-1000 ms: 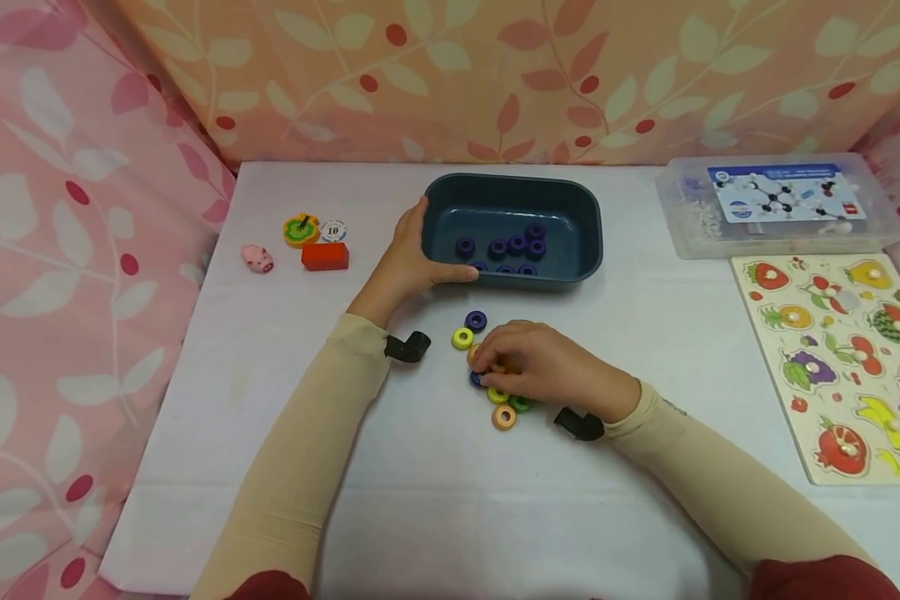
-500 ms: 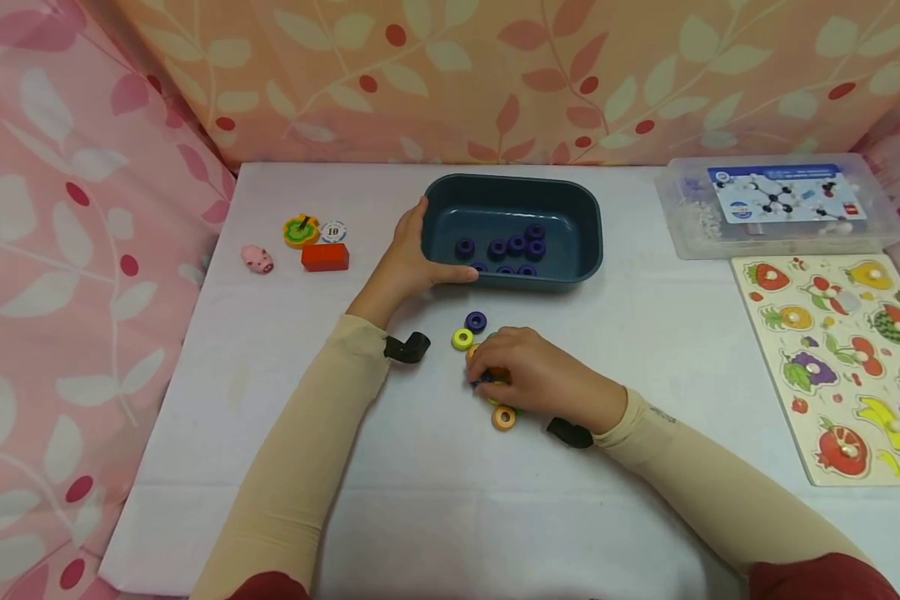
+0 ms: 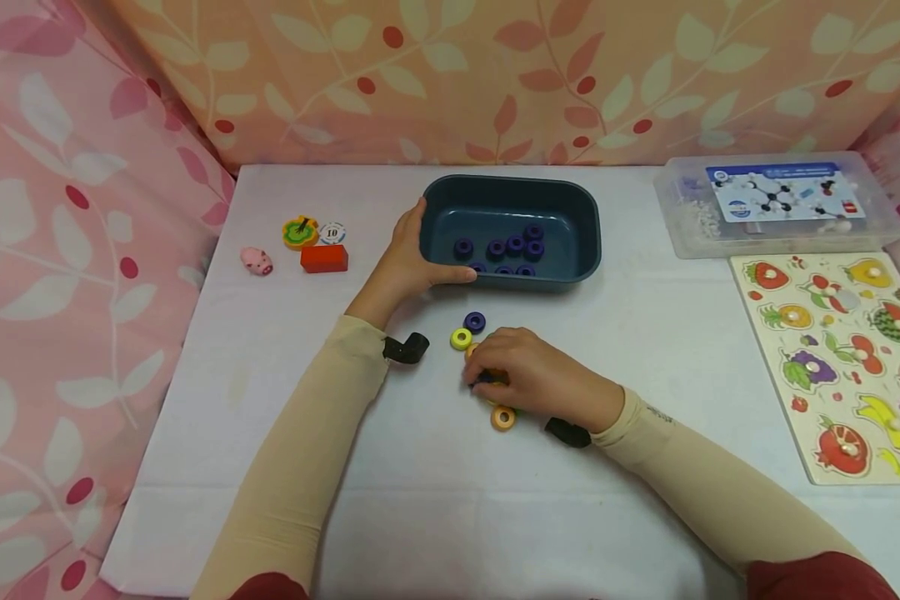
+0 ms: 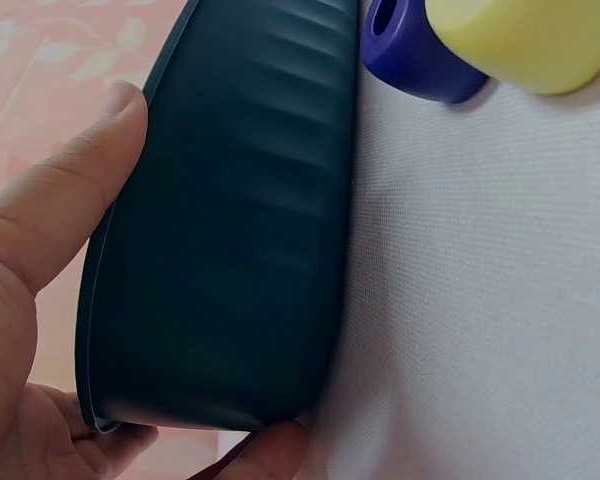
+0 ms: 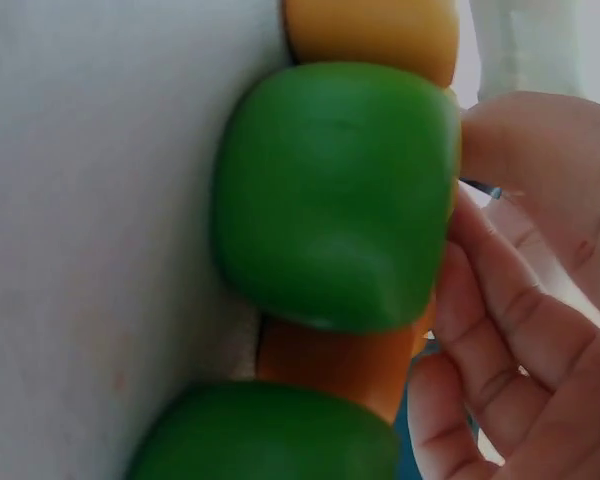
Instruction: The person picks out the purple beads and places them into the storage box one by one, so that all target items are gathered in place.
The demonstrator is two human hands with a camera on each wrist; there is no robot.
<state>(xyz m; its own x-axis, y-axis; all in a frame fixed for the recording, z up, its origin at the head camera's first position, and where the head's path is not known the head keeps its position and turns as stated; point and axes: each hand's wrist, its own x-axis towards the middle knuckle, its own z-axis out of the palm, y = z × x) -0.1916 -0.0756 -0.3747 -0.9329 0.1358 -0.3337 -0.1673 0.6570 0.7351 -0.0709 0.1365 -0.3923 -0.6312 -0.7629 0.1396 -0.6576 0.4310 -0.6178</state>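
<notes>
My left hand (image 3: pixel 408 262) grips the left end of a dark teal plastic tub (image 3: pixel 528 284), thumb along its front and fingers at its left side. Several purple ring beads (image 3: pixel 534 249) lie inside. My right hand (image 3: pixel 536 375) is over a small group of ring beads in front of the tub, its fingertips pinching a dark purple bead (image 3: pixel 483 379), mostly hidden. Around it are an orange bead (image 3: pixel 503 417), a yellow bead (image 3: pixel 461 338) and another purple bead (image 3: pixel 475 322). The right wrist view shows a green bead (image 5: pixel 335 195) close beside the fingers.
At the left stand a pink pig figure (image 3: pixel 257 261), a red block (image 3: pixel 324 258), a tree piece (image 3: pixel 300 232) and a white token (image 3: pixel 333 232). A clear plastic case (image 3: pixel 787 242) and a fruit puzzle board (image 3: pixel 832 392) lie at the right. Patterned curtain backs the table.
My right hand has shifted slightly left and closed its fingers about the purple bead, covering more of the beads. My left hand stays on the tub, which has not moved.
</notes>
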